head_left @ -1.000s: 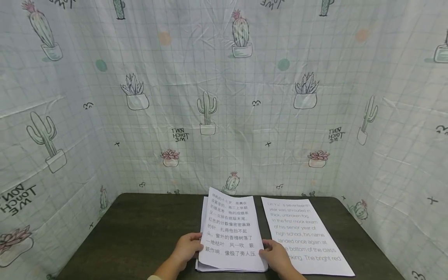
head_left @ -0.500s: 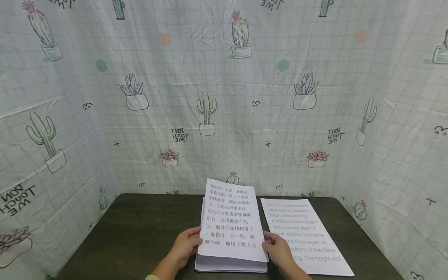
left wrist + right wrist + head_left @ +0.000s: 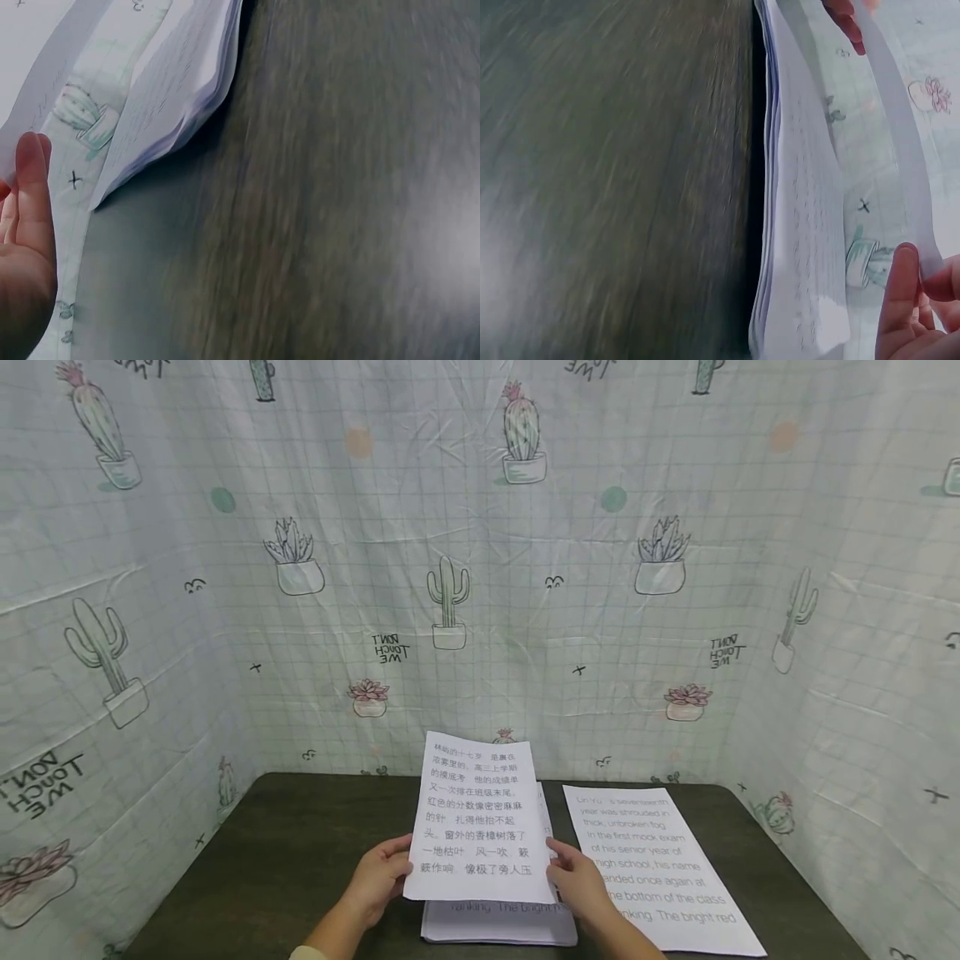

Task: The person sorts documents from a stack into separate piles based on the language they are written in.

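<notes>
Pinching the sheet of Chinese text point(image 3: 476, 827) at its left edge, the left hand point(image 3: 378, 872) keeps a narrow grip, and the right hand point(image 3: 581, 881) pinches the opposite edge in the same narrow way. This sheet is raised above the paper stack point(image 3: 498, 922), apart from it, tilted with its print toward the head camera. Its first line can be read as "林屿的十七岁 是裹在", and the last line finishes with "像极了旁人压".

Under it, the stack lies on the dark wood-grain table point(image 3: 300, 843), and in the right wrist view its layered page edges are visible. Of its top page, one English line shows below the raised sheet: "ranking. The bright", cut by the right hand's side.

Just beside the stack, on the right, lies the sheet of English text point(image 3: 663, 868). It begins "Lin Yu's seventeenth year was shrouded in thick, unbroken fog" and ends "The bright red"; the right hand covers some beginnings of lines. On the cactus-print curtain point(image 3: 487, 527) behind, the words "DON'T TOUCH" appear reversed.
</notes>
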`<state>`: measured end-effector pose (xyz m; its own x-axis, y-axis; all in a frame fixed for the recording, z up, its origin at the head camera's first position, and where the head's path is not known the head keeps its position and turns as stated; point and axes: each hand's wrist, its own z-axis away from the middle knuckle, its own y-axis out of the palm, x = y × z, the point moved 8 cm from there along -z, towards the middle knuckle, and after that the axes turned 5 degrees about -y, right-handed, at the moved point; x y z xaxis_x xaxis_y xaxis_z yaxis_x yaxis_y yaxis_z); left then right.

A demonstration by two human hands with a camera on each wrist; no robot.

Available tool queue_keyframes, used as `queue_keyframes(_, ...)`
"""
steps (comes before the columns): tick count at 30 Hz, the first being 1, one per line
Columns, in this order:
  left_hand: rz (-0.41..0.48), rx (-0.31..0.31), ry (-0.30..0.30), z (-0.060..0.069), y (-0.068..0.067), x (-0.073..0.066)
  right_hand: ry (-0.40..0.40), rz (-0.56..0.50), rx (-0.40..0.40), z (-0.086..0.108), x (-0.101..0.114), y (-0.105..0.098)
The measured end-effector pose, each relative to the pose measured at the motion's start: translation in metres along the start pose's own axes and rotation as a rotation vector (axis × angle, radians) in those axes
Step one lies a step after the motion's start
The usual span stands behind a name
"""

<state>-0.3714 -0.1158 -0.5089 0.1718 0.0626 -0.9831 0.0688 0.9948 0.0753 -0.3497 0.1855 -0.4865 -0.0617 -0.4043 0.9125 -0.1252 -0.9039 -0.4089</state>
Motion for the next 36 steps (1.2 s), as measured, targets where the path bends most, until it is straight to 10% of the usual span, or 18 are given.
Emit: queue_keyframes(36,-0.066,-0.286,-0.016,0.023,-0.123,-0.012,-0.091,-0.186,0.191,0.005,0.058,0.114)
